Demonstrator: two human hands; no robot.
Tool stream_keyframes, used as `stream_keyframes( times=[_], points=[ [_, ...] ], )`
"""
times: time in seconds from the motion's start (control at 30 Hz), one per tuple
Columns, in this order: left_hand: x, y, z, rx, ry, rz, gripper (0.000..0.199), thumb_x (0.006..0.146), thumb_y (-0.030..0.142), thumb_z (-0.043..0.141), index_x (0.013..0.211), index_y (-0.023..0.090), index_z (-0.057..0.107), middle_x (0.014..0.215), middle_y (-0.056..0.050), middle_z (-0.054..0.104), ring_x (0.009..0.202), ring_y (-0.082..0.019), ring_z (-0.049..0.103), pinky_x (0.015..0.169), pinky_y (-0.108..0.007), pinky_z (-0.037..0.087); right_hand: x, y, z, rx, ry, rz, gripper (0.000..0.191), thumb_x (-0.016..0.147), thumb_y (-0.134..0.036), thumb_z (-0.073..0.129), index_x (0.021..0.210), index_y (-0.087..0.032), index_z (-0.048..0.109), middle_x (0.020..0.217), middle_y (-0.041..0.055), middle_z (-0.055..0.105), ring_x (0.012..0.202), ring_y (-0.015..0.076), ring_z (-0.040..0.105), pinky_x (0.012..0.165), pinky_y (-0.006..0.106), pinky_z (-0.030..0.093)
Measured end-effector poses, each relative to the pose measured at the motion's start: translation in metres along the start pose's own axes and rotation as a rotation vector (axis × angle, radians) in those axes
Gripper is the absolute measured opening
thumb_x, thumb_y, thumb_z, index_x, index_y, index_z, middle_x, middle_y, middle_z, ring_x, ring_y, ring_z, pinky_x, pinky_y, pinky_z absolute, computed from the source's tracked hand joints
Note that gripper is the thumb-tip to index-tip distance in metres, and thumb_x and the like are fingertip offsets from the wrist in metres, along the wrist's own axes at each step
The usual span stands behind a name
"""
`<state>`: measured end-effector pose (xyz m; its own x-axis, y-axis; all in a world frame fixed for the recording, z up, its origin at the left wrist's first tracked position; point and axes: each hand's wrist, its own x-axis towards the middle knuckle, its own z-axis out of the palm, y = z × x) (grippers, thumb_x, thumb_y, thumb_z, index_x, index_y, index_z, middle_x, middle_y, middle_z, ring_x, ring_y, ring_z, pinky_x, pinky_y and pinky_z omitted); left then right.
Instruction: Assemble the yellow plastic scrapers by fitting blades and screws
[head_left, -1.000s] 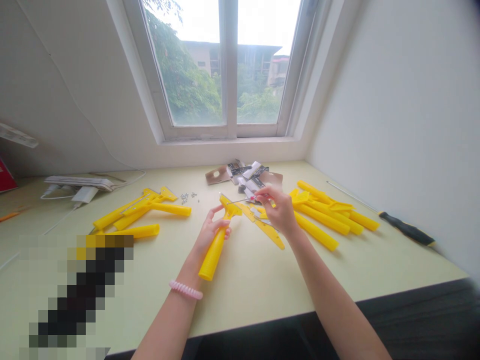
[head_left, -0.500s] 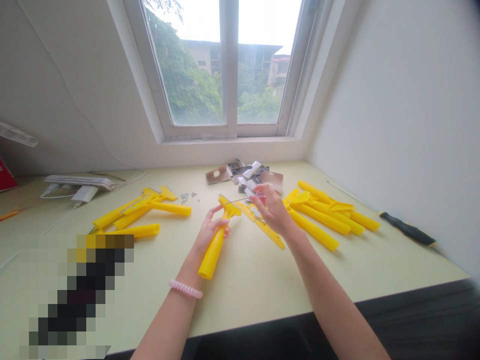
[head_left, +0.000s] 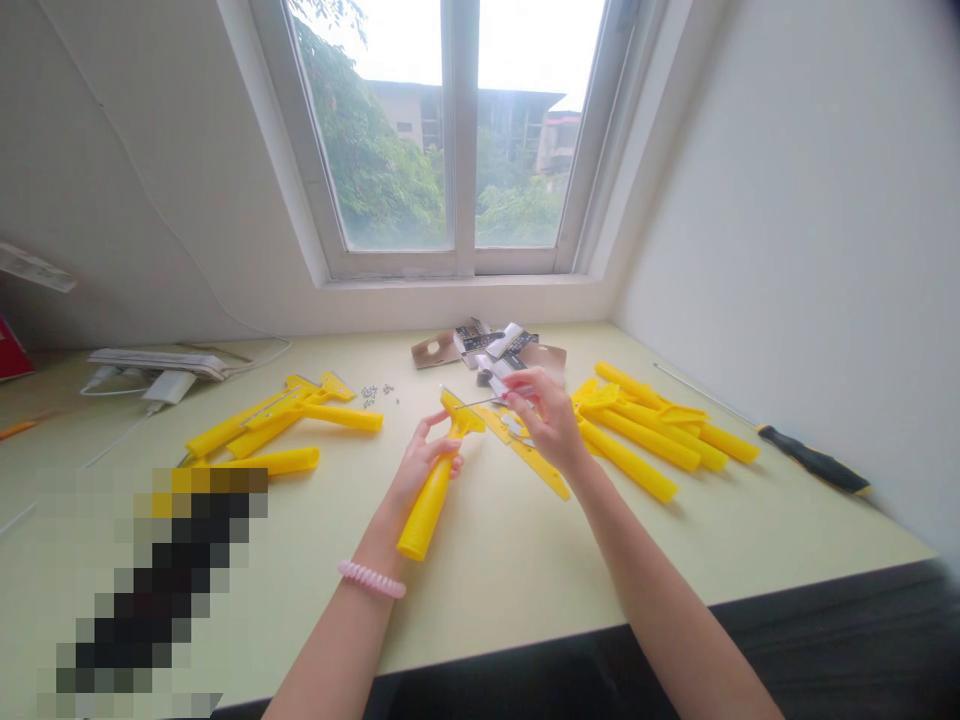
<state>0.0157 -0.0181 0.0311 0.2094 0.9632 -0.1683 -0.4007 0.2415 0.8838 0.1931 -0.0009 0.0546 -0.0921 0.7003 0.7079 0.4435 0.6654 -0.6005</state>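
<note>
Status, left to right. Left pile of yellow plastic scrapers (head_left: 285,415) on the worktop (head_left: 525,580): some show a metal strip, so they look further on. Just right of it, a small scatter of screws (head_left: 373,394). My left hand (head_left: 424,465) (pink coil band (head_left: 371,579) on that wrist) is closed round the handle of one yellow scraper (head_left: 427,510), held up off the worktop at mid-desk, head (head_left: 461,417) on top. My right hand (head_left: 541,420) pinches a thin steel rod (head_left: 476,403), its tip at that head; fit not finished, as far as I can tell. Beyond it, flat yellow pieces (head_left: 532,465) lie loose, and packaging (head_left: 487,350) sits behind. Right pile of scrapers (head_left: 645,440): no metal visible, so probably still to do. Far right, a black-handled screwdriver (head_left: 814,470).
</note>
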Motion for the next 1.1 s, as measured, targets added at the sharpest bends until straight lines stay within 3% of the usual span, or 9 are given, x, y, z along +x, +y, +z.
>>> stream_keyframes(
  times=[0.1, 0.27, 0.4, 0.63, 0.77, 0.9, 1.1],
  points=[
    [0.0, 0.0, -0.001, -0.001, 0.004, 0.006, 0.055, 0.062, 0.013, 0.058, 0.112, 0.023, 0.038, 0.072, -0.001, 0.058, 0.043, -0.005, 0.047, 0.043, -0.018, 0.034, -0.002, 0.0, 0.004, -0.046, 0.05, 0.045, 0.02, 0.084, -0.026, 0.042, 0.103, -0.022, 0.048, 0.091, 0.0046, 0.056, 0.08, 0.0156, 0.056, 0.068, 0.028, 0.047],
    [0.001, 0.0, -0.001, 0.002, -0.011, 0.011, 0.057, 0.062, 0.013, 0.058, 0.114, 0.024, 0.037, 0.073, -0.001, 0.058, 0.044, -0.005, 0.047, 0.044, -0.018, 0.035, -0.001, 0.001, -0.001, -0.169, 0.047, 0.069, 0.017, 0.085, -0.026, 0.041, 0.1, -0.023, 0.049, 0.075, 0.0019, 0.056, 0.067, 0.015, 0.056, 0.063, 0.028, 0.046],
    [0.001, 0.0, -0.001, 0.001, -0.013, 0.015, 0.059, 0.063, 0.013, 0.057, 0.117, 0.024, 0.036, 0.071, 0.0, 0.058, 0.044, -0.006, 0.047, 0.044, -0.018, 0.034, 0.001, 0.005, -0.004, -0.017, 0.036, 0.043, 0.018, 0.082, -0.023, 0.044, 0.1, -0.023, 0.049, 0.087, 0.0039, 0.055, 0.078, 0.0153, 0.057, 0.07, 0.03, 0.048],
    [-0.001, 0.002, -0.002, -0.033, 0.015, 0.006, 0.061, 0.062, 0.014, 0.059, 0.119, 0.023, 0.037, 0.071, 0.0, 0.057, 0.045, -0.006, 0.048, 0.045, -0.018, 0.035, 0.001, 0.004, 0.005, 0.277, 0.046, 0.201, 0.017, 0.08, -0.03, 0.049, 0.092, -0.02, 0.055, 0.09, 0.0046, 0.058, 0.077, 0.0151, 0.059, 0.067, 0.029, 0.051],
    [-0.002, 0.003, -0.002, -0.054, 0.03, -0.018, 0.062, 0.063, 0.013, 0.059, 0.12, 0.024, 0.037, 0.073, -0.002, 0.058, 0.045, -0.005, 0.048, 0.045, -0.017, 0.035, -0.001, 0.001, 0.008, 0.155, 0.067, 0.215, 0.024, 0.08, -0.035, 0.051, 0.099, -0.021, 0.052, 0.088, 0.0048, 0.06, 0.077, 0.0155, 0.059, 0.065, 0.028, 0.049],
    [-0.001, 0.003, -0.002, -0.056, 0.019, -0.029, 0.063, 0.063, 0.012, 0.058, 0.121, 0.023, 0.037, 0.073, -0.002, 0.058, 0.046, -0.005, 0.048, 0.045, -0.017, 0.036, -0.002, -0.001, 0.008, 0.013, 0.077, 0.154, 0.017, 0.082, -0.033, 0.047, 0.094, -0.021, 0.053, 0.082, 0.0042, 0.063, 0.071, 0.0156, 0.06, 0.063, 0.028, 0.047],
    [-0.001, 0.002, -0.003, -0.048, 0.015, -0.024, 0.061, 0.065, 0.011, 0.056, 0.121, 0.023, 0.036, 0.075, -0.003, 0.059, 0.046, -0.005, 0.048, 0.045, -0.017, 0.036, -0.003, 0.0, 0.008, 0.063, 0.052, 0.127, 0.013, 0.082, -0.025, 0.046, 0.094, -0.022, 0.05, 0.088, 0.0037, 0.059, 0.081, 0.0155, 0.059, 0.072, 0.029, 0.047]
  ],
)
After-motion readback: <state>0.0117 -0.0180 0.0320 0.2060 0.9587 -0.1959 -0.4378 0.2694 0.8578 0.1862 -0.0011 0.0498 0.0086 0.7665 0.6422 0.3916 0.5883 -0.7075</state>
